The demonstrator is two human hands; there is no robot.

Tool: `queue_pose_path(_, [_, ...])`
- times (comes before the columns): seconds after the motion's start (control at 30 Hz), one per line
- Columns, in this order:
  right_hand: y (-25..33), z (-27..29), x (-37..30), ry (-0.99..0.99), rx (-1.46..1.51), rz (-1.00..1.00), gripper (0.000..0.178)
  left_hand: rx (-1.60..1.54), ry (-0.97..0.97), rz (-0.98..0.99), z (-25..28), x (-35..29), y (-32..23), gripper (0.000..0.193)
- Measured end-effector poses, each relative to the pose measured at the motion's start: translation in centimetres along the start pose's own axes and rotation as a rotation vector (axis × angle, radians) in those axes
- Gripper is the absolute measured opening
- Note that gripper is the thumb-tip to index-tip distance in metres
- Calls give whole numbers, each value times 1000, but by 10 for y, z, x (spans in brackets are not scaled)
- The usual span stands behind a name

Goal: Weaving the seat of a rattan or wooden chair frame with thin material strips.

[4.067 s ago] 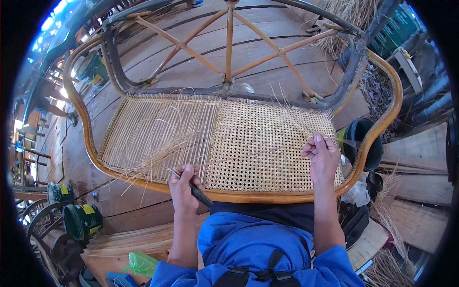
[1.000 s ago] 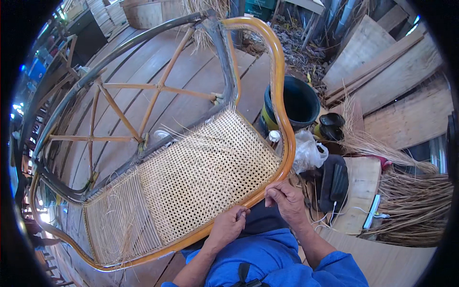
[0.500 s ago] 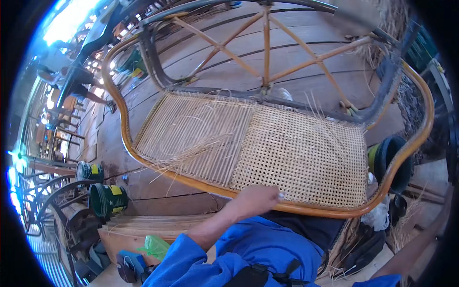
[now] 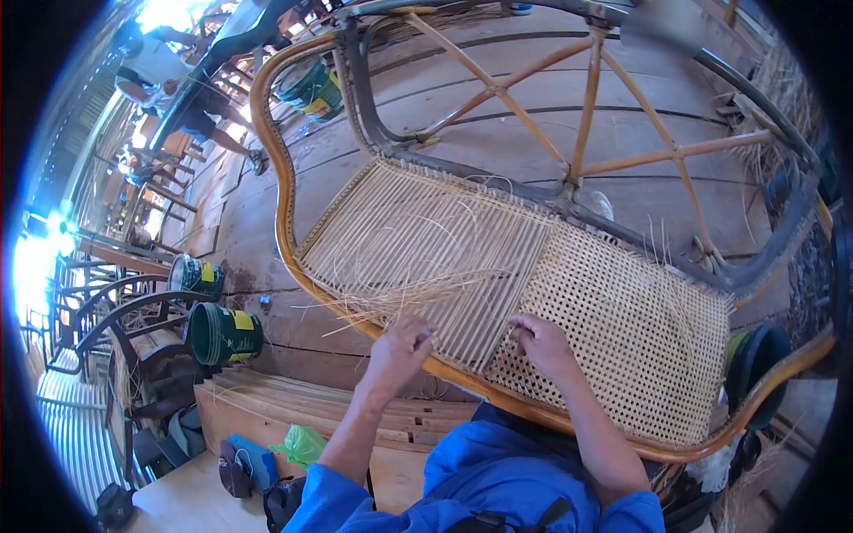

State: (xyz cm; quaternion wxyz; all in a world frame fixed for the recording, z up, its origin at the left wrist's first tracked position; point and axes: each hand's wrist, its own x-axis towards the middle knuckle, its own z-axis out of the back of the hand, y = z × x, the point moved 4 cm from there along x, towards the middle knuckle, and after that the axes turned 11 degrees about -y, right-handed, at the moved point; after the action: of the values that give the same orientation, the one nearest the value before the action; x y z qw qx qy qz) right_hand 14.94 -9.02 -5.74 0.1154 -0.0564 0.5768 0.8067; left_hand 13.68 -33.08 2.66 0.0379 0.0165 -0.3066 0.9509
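Observation:
In front of me stands a rattan bench with a glossy brown curved frame [image 4: 283, 191]. The right part of its seat is finished cane weave [image 4: 631, 346] with small holes; the left part has only parallel cane strands [image 4: 426, 213]. A bundle of loose cane strips [image 4: 426, 291] lies across that left part. My left hand [image 4: 400, 351] is over the front rail near the loose strips, its fingers curled, with a small pale bit at the fingertips. Above the edge of the weave, my right hand [image 4: 544, 345] has its fingers bent together; whatever they pinch is too small to make out.
Two dark green buckets [image 4: 222, 333] [image 4: 197, 275] stand on the left, another bucket [image 4: 755, 373] at the right. Stacked boards [image 4: 311, 404], a cap [image 4: 235, 469] and a green plastic bag [image 4: 302, 444] lie near my left side. Another person [image 4: 164, 75] works at the far left.
My left hand has moved left along the front rail toward the loose strips. My right hand has come in over the seat. The view has shifted, so the bench appears further right.

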Motion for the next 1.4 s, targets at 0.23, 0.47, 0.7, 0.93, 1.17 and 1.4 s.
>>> queue_pose_path(0.23, [12,-28,116,-150,62,-69,23,182,-143,-8,0,23,20,32])
queue_pose_path(0.47, [7,-74,142,-20,835,-637,14,555,158,4,-11,57,35,38])
queue_pose_path(0.7, [2,-40,133,-3,730,-462,18,595,165,-67,-9,71,38,18])
queue_pose_path(0.93, [5,-19,147,-450,190,-26,16,610,189,-70,-14,62,40,13])
queue_pose_path(1.17, [-24,-46,180,-499,102,-407,20,580,199,-38,-17,54,47,17])
queue_pose_path(1.4, [-13,-2,145,-75,776,-473,12,571,171,-96,-17,55,43,14])
